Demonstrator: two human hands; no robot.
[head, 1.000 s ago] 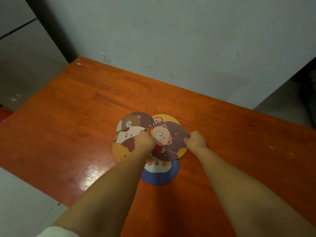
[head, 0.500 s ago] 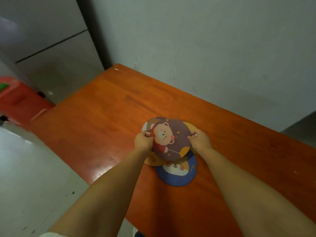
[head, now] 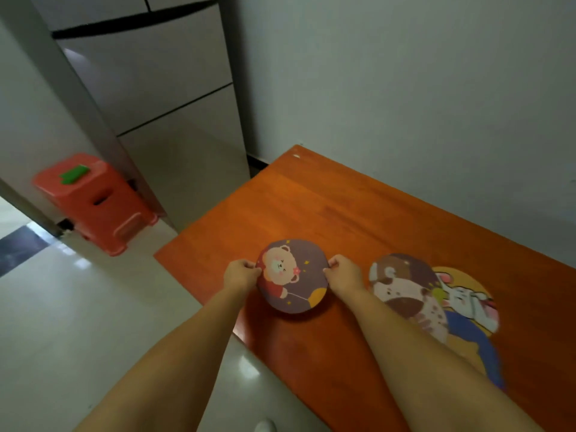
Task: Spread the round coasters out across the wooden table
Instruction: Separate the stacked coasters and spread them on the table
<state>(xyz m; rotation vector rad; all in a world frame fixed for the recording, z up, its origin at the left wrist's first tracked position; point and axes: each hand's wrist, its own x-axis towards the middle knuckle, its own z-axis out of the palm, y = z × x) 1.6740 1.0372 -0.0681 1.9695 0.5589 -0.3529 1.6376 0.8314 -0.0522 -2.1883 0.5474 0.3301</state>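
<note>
A purple round coaster with a pink bear (head: 293, 275) is near the left end of the wooden table (head: 358, 219). My left hand (head: 241, 274) pinches its left edge and my right hand (head: 344, 274) pinches its right edge. To the right lies an overlapping pile: a purple coaster with a brown and white dog (head: 405, 291) on top, an orange coaster with a white rabbit (head: 467, 297) behind it, and a blue coaster (head: 477, 341) partly hidden under my right forearm.
The table's left corner (head: 162, 255) and its near edge are close to the held coaster. A red plastic stool (head: 93, 201) stands on the tiled floor at left, beside a grey fridge (head: 162, 98). A white wall runs along the table's far side.
Both hands have lifted the bear coaster off the pile and carried it left, toward the table's left end. The view has swung left, bringing the stool and fridge into sight.
</note>
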